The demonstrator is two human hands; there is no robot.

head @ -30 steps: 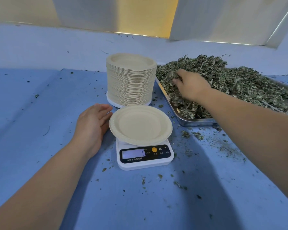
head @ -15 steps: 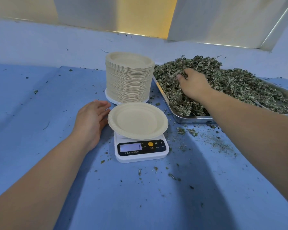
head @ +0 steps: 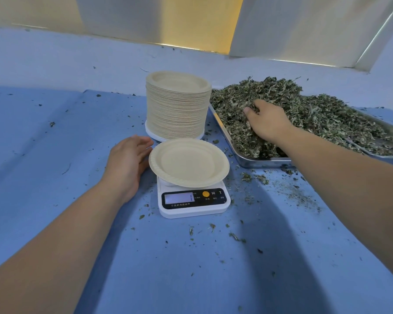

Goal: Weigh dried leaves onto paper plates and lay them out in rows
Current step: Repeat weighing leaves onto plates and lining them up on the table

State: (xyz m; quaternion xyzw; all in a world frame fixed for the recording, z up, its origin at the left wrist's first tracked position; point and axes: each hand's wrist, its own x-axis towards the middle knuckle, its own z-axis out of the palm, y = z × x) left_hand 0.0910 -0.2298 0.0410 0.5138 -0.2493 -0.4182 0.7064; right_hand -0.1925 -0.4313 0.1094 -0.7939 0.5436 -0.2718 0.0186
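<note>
An empty beige paper plate (head: 188, 163) sits on a small white digital scale (head: 193, 201) on the blue table. My left hand (head: 128, 162) lies flat on the cloth just left of the plate, fingers straight. Behind the scale stands a tall stack of paper plates (head: 177, 107). To the right, a metal tray (head: 259, 160) is heaped with dried leaves (head: 315, 114). My right hand (head: 267, 122) is sunk into the heap near its left side, with fingers curled into the leaves and partly buried.
Loose leaf crumbs (head: 254, 177) are scattered on the blue cloth (head: 55, 155) in front of the tray and around the scale. A pale wall ledge runs along the back.
My right hand has pushed deeper into the leaf heap and its fingers have curled in. My left hand stays beside the plate.
</note>
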